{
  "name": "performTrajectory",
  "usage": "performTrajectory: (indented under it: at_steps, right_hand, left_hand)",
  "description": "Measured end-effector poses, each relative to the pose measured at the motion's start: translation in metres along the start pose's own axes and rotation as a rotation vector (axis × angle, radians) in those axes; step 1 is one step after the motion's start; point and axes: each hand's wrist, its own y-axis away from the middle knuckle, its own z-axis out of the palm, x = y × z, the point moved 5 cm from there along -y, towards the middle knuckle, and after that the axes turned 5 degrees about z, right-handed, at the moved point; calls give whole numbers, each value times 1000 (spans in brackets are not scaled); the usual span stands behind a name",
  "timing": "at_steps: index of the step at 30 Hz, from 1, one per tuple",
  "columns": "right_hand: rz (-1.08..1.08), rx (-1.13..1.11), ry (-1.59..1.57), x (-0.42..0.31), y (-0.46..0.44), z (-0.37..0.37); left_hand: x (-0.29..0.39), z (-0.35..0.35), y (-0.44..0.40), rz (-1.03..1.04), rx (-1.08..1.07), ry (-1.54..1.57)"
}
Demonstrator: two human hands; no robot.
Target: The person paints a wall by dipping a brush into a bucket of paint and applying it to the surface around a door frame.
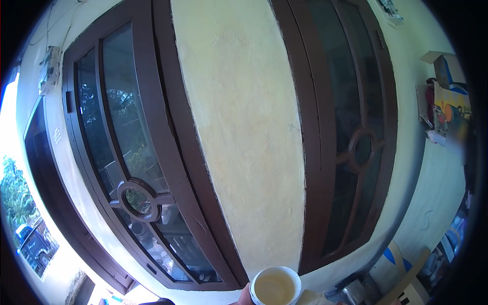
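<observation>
A white round tub (275,287) with pale yellowish contents is at the bottom middle of the head view, in front of the wall's foot. My left hand (244,296) shows only in part at the tub's left side, its fingers closed against the rim. The rest of that hand is cut off by the frame's lower edge. My right hand cannot be made out. Behind the tub rises a cream wall strip (244,127) between two brown-framed windows.
The left window (122,112) and right window (356,101) have dark glass. Boxes and packets (450,109) are stacked at the right. A metal pot (354,292) and wooden pieces (406,279) lie low right. A vehicle (38,249) stands outside, far left.
</observation>
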Motion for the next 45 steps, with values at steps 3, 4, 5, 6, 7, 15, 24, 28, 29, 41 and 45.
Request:
performTrajectory:
  at_steps: [3,4,5,6,7,15,24,28,29,41,45]
  right_hand:
    - [191,123,-226,16,-1,-22]
    - [213,113,-252,17,-1,-27]
    - [235,101,-272,18,-2,-30]
    - [256,90,-292,20,-2,-35]
    - [274,79,-309,21,-1,-37]
    - [322,-7,-510,30,-26,-61]
    - [421,-722,-888,-24,16,9]
    - [453,-726,-796,-35,36,34]
    - [444,-705,-760,-37,40,39]
    - [-238,-568,-400,-78,109,80]
    - [-625,-844,51,-102,136,107]
  left_hand:
    - [-3,0,1,1,5,-6]
    - [-3,0,1,4,7,-11]
    - [-4,0,1,0,5,-13]
    - [-4,1,2,-2,5,-16]
    - [-4,1,2,-5,5,-20]
    - [-1,6,3,-20,-1,-33]
    - [19,8,-5,4,-8,-17]
    - [46,6,-17,51,11,12]
    - [36,-36,-47,69,-53,34]
    - [161,58,-46,280,-373,-122]
    - [172,59,-56,157,-675,293]
